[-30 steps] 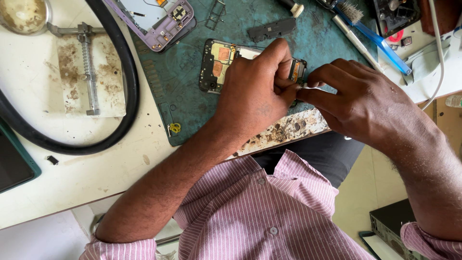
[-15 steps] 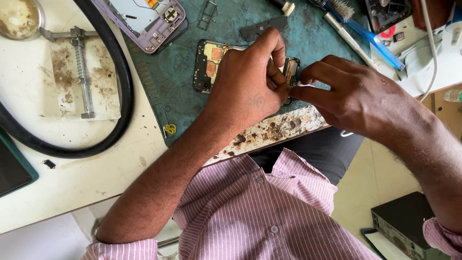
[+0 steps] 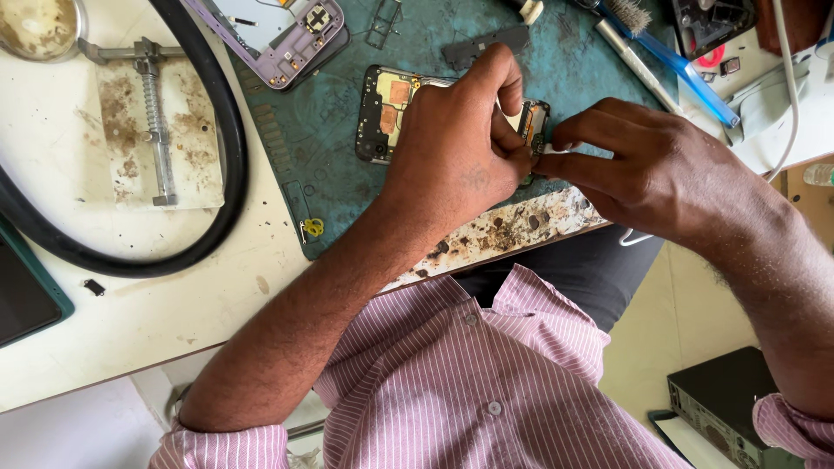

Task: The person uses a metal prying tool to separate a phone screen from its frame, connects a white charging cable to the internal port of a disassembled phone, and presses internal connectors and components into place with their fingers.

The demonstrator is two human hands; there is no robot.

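Striped pink shirt (image 3: 452,382) nearest camera. Beyond it, worn bench edge (image 3: 512,230), then teal mat (image 3: 330,139). Opened phone (image 3: 387,108) lies flat on mat, circuit side up. Left hand (image 3: 456,152) covers phone middle, fingers curled, pressing it down. Right hand (image 3: 647,169) at phone's right end, fingers pinched narrow on small white tool (image 3: 556,150). Farther: purple phone frame (image 3: 282,39), blue-handled brush (image 3: 673,56), black cable loop (image 3: 230,165).

White stained workbench (image 3: 130,304), worn edge; pale tiled floor (image 3: 686,304) below; daylight.
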